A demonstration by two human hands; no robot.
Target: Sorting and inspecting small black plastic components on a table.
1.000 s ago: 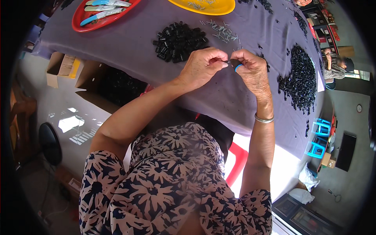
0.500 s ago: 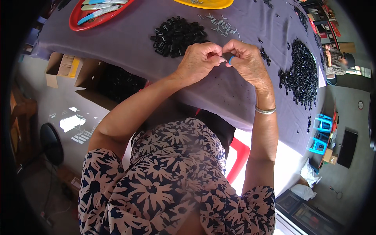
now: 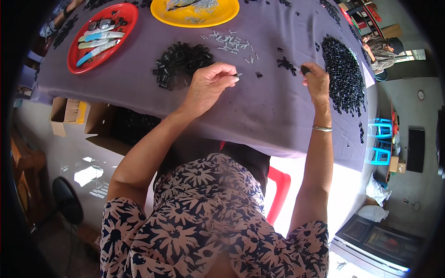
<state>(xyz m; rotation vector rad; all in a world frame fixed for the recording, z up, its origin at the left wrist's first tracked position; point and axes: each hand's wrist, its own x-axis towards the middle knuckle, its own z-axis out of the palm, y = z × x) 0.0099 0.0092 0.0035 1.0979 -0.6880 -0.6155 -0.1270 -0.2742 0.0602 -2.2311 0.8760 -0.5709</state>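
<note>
My left hand [image 3: 206,88] pinches a small black piece with a pale tip [image 3: 238,74] between thumb and fingertips, above the purple-grey cloth. To its left lies a heap of larger black cylindrical parts [image 3: 178,62]. Beyond it, small clear and whitish pins [image 3: 232,42] are scattered. My right hand [image 3: 317,82] is at the left edge of a big heap of tiny black parts [image 3: 343,74]. Its fingers are curled, and a dark cover [image 3: 304,70] sits on one digit; anything held there is hidden. A small cluster of black parts [image 3: 286,65] lies just left of it.
A red tray [image 3: 74,69] at the far left holds knives with blue and pale handles. A yellow plate [image 3: 194,22] of pins stands at the far middle. Below the table edge is an open cardboard box [image 3: 99,123]. Another person [image 3: 382,51] sits at far right.
My hands, together half a second ago, are now apart. The right hand has moved right to the tiny-part heap; the left has moved slightly left. The view has shifted, showing more of tray and plate.
</note>
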